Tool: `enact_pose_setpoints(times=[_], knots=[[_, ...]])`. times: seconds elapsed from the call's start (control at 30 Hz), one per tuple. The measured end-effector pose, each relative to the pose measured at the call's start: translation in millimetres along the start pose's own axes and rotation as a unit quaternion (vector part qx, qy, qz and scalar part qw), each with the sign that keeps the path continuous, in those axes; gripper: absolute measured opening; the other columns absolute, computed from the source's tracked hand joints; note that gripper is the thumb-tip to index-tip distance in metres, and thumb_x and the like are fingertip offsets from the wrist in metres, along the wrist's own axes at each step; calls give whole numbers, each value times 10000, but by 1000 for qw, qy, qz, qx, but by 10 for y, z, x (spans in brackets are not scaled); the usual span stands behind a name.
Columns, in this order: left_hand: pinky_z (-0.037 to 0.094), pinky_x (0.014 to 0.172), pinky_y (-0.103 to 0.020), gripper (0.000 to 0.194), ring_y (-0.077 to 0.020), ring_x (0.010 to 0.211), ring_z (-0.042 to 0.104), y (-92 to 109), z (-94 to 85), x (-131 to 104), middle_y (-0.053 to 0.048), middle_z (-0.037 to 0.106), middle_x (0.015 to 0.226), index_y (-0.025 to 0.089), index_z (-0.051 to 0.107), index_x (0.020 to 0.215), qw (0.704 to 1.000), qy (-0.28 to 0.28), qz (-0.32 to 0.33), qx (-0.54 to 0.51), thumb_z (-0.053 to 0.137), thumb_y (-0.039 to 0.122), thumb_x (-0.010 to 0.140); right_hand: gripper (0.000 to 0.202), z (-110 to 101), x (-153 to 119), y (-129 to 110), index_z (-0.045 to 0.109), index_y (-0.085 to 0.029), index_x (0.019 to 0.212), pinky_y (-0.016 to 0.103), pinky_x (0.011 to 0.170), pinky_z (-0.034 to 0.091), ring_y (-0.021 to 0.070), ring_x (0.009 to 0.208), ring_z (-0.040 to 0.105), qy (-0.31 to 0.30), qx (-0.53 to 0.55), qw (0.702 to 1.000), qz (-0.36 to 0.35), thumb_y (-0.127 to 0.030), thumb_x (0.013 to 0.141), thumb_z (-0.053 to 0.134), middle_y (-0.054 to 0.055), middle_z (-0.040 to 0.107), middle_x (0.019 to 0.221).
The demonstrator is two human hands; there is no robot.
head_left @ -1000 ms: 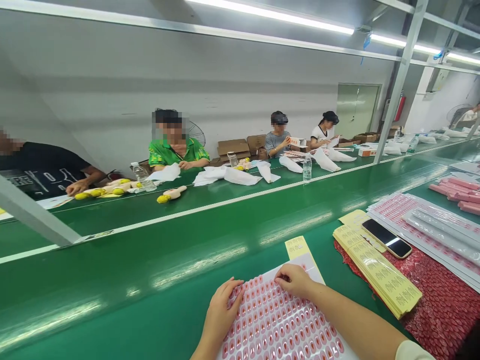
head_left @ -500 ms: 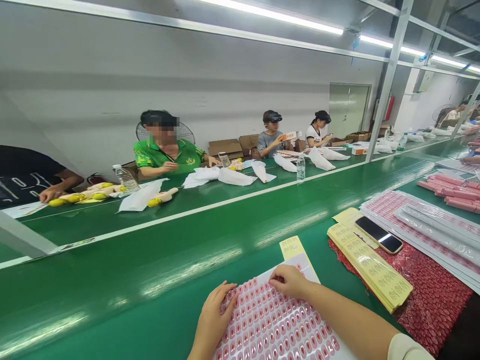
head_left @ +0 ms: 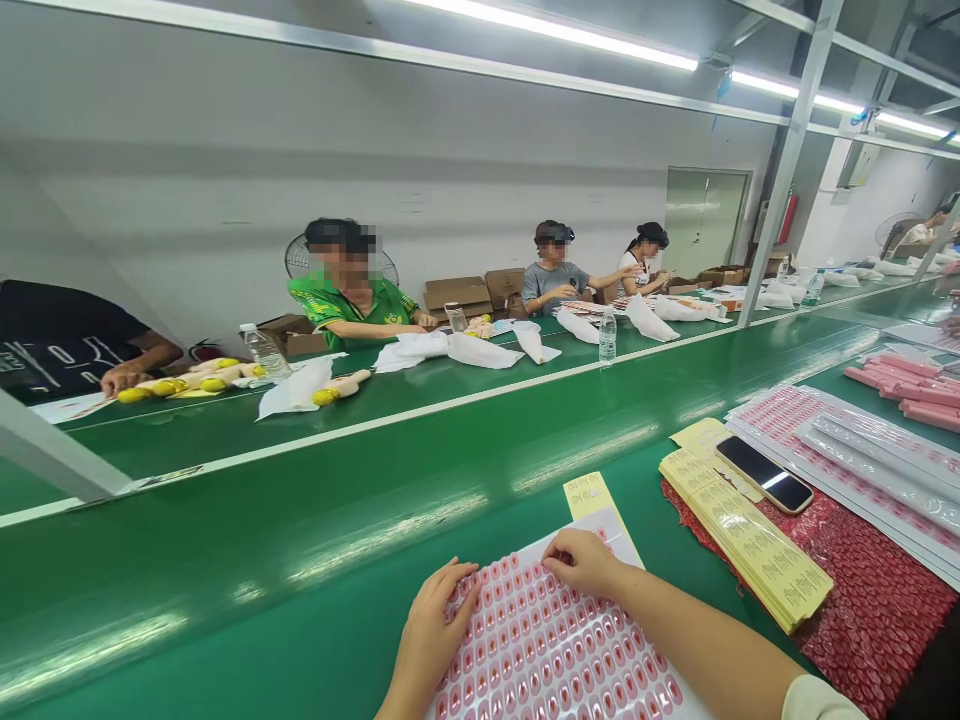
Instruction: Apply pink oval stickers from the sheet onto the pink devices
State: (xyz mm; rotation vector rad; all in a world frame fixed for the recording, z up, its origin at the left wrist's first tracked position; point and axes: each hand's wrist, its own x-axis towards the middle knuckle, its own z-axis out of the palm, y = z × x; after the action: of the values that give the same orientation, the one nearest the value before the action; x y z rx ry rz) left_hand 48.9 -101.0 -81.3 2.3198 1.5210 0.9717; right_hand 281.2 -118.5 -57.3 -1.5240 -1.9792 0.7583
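A white sheet (head_left: 540, 650) with rows of glossy pink oval stickers lies in front of me on the green surface. Along its left edge my left hand (head_left: 435, 625) lies with the fingers stretched out over the outer stickers. My right hand (head_left: 583, 562) is at the sheet's upper part, thumb and fingertips pinched together at the top row. Whatever is between those fingertips is hidden. From under the sheet's far end sticks out a yellow label strip (head_left: 583, 492) with small print.
To the right, a stack of yellow label sheets (head_left: 746, 540) and a phone (head_left: 763, 474) lie on red bubble wrap (head_left: 877, 590). Beyond are more sticker sheets (head_left: 772, 415) and pink bars (head_left: 900, 375). Co-workers sit across the green belt (head_left: 337, 500), behind a metal post (head_left: 795, 170).
The view has shifted slightly, so things appear a little further right. Both hands keep their places on the sheet. Across the belt, a co-worker in grey has put down a box and stretches an arm sideways.
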Motion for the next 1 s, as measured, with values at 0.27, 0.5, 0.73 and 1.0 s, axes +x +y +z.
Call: enact_pose_setpoints(times=[0.27,0.5,0.73,1.0], knots=[[471,832,-395,264,-251,1000,567,38,-13,12,-41,662,947,241,622,872,1000,5,-1,4,436,381,748,133,-1,2,-6,654,-177,754,200,591,378,119,676,542,3,1,1000,-2,-171,734,523,12,627,741],[468,833,-385,250,-245,1018,556,118,-59,15,-29,657,967,258,619,885,1000,2,-6,6,440,361,745,136,-21,-8,-20,647,-172,750,207,603,377,124,689,542,-2,0,1000,-4,-167,739,512,16,625,744],[470,831,-390,261,-245,1011,560,113,-38,10,-34,659,968,249,620,872,1000,5,-13,6,430,378,746,136,-22,-8,-18,650,-166,767,210,616,381,128,703,547,-2,-4,1000,2,-175,739,516,26,627,766],[459,846,-399,255,-250,1022,552,126,-41,19,-36,659,964,247,619,878,1000,-1,-20,-4,442,367,739,134,-41,-19,-32,647,-170,757,207,596,375,123,682,540,-5,-1,1000,7,-170,741,514,20,624,751]])
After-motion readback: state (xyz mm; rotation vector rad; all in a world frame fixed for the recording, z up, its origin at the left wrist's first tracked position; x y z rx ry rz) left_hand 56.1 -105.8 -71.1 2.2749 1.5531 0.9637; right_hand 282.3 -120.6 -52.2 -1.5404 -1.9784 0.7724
